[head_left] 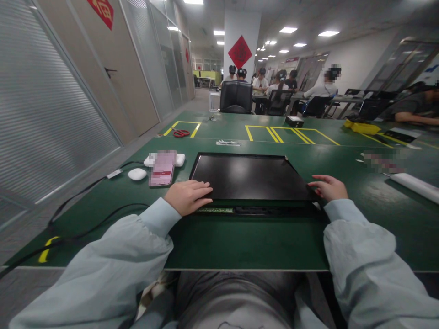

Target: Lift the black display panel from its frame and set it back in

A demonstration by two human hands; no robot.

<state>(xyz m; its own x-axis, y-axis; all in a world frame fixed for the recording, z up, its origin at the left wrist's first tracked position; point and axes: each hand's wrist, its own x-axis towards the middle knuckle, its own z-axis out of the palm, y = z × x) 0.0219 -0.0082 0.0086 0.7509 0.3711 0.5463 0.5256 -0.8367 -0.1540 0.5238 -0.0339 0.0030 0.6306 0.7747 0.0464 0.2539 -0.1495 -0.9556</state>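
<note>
A flat black screen panel (pixel 247 177) lies face up on the green table in front of me. Along its near side runs a narrow dark strip with a green circuit board section (pixel 216 210). My left hand (pixel 188 196) rests palm down at the panel's front left corner, fingers stretched over the edge. At the front right corner, my right hand (pixel 329 188) has its fingers apart, with the tips at the panel's edge. Whether either hand bears any of the panel's weight is unclear.
Left of the panel are a phone (pixel 162 171), a white rounded case (pixel 137 174) and a black cable (pixel 103 221). Red-handled scissors (pixel 181 133) lie farther back. At right is a white tube-like object (pixel 416 186). People sit at tables beyond a black chair (pixel 236 97).
</note>
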